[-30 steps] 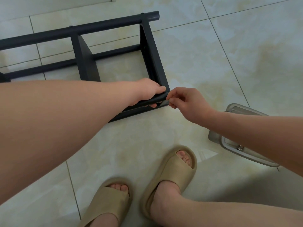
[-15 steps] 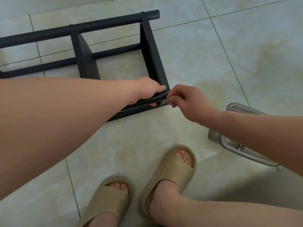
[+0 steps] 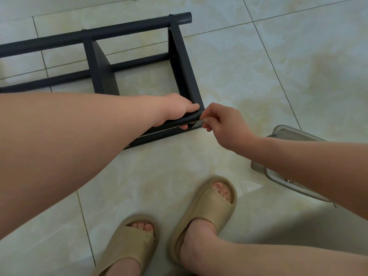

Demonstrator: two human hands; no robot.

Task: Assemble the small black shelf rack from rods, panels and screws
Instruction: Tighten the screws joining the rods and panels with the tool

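Little has moved in the last second: the black rack [image 3: 180, 62] still lies on the tiled floor. The left grip [image 3: 177, 111] is wrapped round its near rod [image 3: 192, 117], and the right grip [image 3: 225, 124] pinches a small piece [image 3: 201, 122] at that rod's right end, too tiny to identify. Only the right fingers have shifted slightly, so probably a screw is being hand-turned into this corner.

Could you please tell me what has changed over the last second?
Nothing visibly changed. The left hand still grips the near rod of the black shelf rack, the right hand still pinches at that rod's end, and the rack lies where it was.
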